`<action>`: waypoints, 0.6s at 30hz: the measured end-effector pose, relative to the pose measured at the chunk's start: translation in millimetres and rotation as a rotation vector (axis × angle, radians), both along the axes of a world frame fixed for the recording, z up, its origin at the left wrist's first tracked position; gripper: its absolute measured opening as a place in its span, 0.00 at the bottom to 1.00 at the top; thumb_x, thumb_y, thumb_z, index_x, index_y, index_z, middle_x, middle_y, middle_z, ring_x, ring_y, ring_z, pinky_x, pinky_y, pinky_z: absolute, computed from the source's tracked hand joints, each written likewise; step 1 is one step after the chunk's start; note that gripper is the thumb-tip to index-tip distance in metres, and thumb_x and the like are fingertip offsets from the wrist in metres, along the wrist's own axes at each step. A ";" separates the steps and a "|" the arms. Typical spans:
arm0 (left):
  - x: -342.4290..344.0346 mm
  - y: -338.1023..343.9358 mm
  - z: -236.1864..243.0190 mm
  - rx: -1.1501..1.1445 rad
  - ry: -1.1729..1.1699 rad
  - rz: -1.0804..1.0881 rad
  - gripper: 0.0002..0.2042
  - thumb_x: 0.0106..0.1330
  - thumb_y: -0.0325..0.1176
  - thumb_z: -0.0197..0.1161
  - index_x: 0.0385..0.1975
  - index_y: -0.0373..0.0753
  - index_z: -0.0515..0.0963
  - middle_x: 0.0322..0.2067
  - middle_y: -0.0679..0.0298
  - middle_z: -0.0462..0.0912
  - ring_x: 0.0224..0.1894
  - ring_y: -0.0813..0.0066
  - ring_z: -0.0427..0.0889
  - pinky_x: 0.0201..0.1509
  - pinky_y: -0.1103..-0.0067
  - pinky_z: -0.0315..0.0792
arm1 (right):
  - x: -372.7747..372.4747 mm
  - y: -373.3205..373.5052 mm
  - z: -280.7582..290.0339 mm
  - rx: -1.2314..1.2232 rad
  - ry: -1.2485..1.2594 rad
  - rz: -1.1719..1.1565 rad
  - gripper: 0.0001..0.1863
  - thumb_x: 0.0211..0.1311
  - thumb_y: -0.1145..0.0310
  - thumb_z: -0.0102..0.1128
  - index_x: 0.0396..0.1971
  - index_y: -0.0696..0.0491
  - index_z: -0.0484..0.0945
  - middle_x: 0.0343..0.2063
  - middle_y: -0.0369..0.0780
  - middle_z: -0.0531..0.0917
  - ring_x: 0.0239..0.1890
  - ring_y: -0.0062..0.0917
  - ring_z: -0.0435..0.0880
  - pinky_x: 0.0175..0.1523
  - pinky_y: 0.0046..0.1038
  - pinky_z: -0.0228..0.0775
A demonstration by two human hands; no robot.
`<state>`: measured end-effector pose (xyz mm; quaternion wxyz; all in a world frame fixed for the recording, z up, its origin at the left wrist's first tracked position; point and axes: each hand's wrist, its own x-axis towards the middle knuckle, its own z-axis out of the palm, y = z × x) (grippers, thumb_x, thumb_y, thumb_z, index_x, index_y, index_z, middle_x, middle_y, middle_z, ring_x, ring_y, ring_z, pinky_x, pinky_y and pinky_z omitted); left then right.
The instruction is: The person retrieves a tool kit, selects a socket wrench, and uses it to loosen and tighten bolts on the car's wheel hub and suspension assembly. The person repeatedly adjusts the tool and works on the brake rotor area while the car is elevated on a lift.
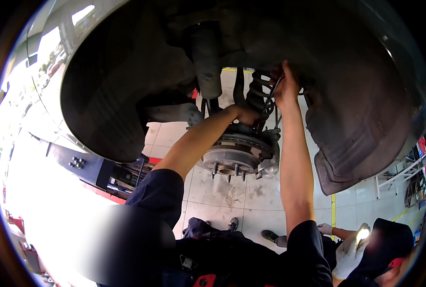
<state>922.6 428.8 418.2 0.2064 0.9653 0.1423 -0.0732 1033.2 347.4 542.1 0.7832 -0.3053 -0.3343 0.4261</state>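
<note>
The head-worn fisheye looks down — from nearby — toward the coil spring.

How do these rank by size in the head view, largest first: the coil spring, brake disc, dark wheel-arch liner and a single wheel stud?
1. Dark wheel-arch liner, by far
2. Brake disc
3. Coil spring, judging only its visible part
4. Single wheel stud

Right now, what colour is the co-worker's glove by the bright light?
The glove is white, best seen in the head view.
</note>
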 end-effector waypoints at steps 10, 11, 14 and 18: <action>0.6 44.8 -36.1 0.184 0.001 -0.062 0.14 0.41 0.27 0.52 0.28 0.38 0.81 0.32 0.57 0.82 0.33 0.64 0.79 0.38 0.70 0.72 | -18.6 -1.0 1.3 0.066 0.033 -0.078 0.17 0.65 0.55 0.41 0.17 0.45 0.61 0.14 0.28 0.59 0.17 0.14 0.56 0.22 0.18 0.46; -1.8 39.8 -38.0 0.235 0.029 -0.088 0.14 0.41 0.27 0.52 0.28 0.38 0.81 0.31 0.58 0.82 0.33 0.64 0.79 0.38 0.70 0.72 | -19.3 -5.1 -3.6 0.059 0.030 -0.090 0.17 0.64 0.56 0.42 0.16 0.45 0.60 0.14 0.28 0.59 0.17 0.14 0.55 0.22 0.19 0.45; 6.9 29.4 -15.4 0.186 0.087 -0.169 0.14 0.41 0.28 0.54 0.28 0.39 0.81 0.30 0.59 0.82 0.30 0.64 0.79 0.36 0.71 0.72 | -12.0 -4.6 0.5 0.002 0.004 -0.126 0.17 0.61 0.57 0.44 0.15 0.46 0.59 0.13 0.28 0.57 0.17 0.14 0.54 0.22 0.19 0.44; 15.6 39.3 -26.0 0.396 0.050 -0.240 0.13 0.42 0.29 0.54 0.28 0.40 0.82 0.30 0.60 0.82 0.29 0.66 0.80 0.35 0.71 0.73 | -10.6 -9.5 0.5 0.025 0.068 -0.089 0.17 0.59 0.57 0.45 0.15 0.47 0.58 0.13 0.29 0.57 0.17 0.14 0.53 0.23 0.20 0.45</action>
